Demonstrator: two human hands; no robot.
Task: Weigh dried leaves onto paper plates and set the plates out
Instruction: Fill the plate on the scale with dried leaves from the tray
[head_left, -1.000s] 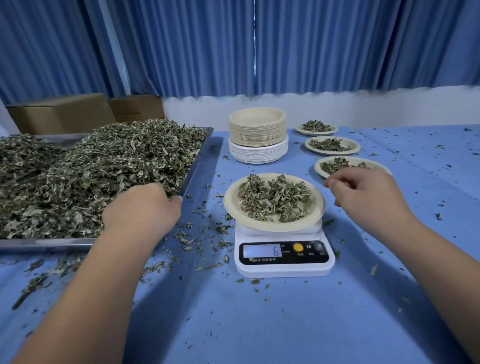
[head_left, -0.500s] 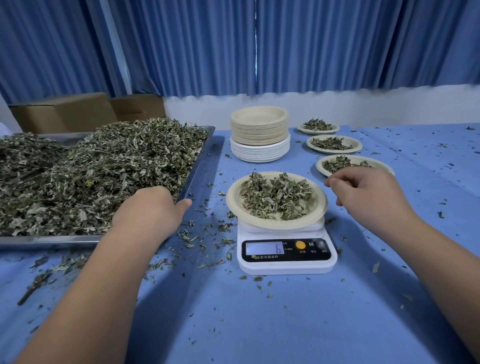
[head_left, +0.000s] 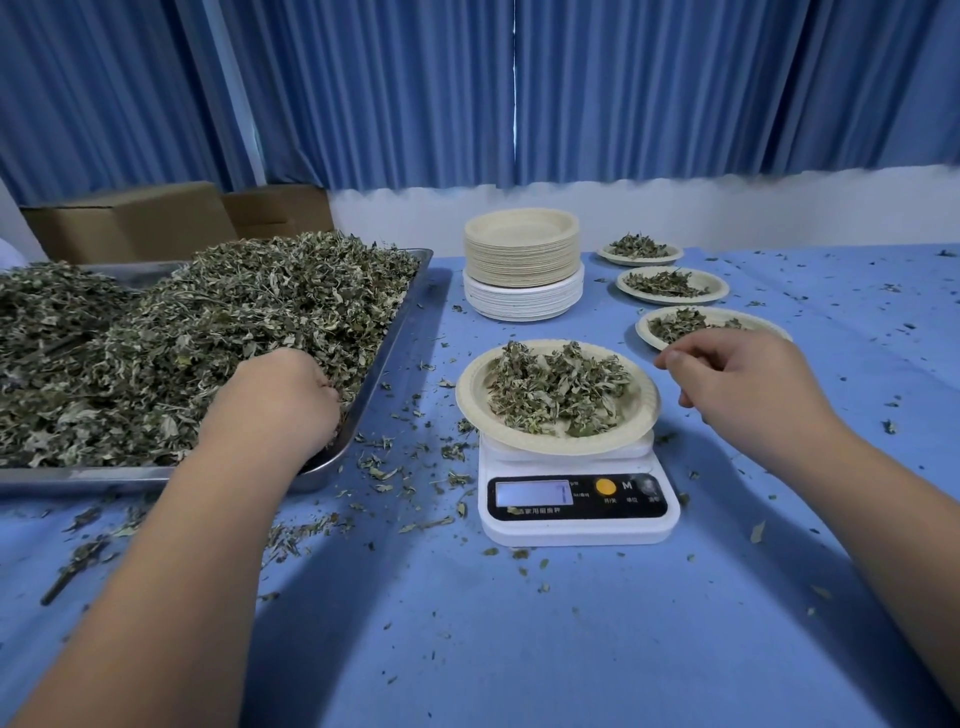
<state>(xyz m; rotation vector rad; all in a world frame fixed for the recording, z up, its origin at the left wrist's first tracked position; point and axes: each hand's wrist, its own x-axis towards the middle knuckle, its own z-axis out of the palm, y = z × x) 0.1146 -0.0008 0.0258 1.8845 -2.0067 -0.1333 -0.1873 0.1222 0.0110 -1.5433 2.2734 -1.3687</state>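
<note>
Beside the plate (head_left: 470, 397) on the scale (head_left: 579, 527) hovers the right hand (head_left: 748, 387), fingers loosely curled, empty. Left hand (head_left: 280, 400) is buried in the tray (head_left: 104, 475) of leaves (head_left: 208, 322) (grip hidden).

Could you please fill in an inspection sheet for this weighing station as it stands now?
Surface: table under a blue cloth, flat.
Job's things: metal tray heaped with dried leaves; filled plate on scale, reading illegible; stack of empty plates; three filled plates in a row, right rear.
Clutter: leaf crumbs strewn on the cloth, thickest between tray and scale.
Grippers: left hand dug into the leaves, fingers hidden; right hand beside the scale plate, loosely curled, holding nothing.
Cables: nothing seen.
Surroundings: cardboard boxes, blue curtains, white wall.
</note>
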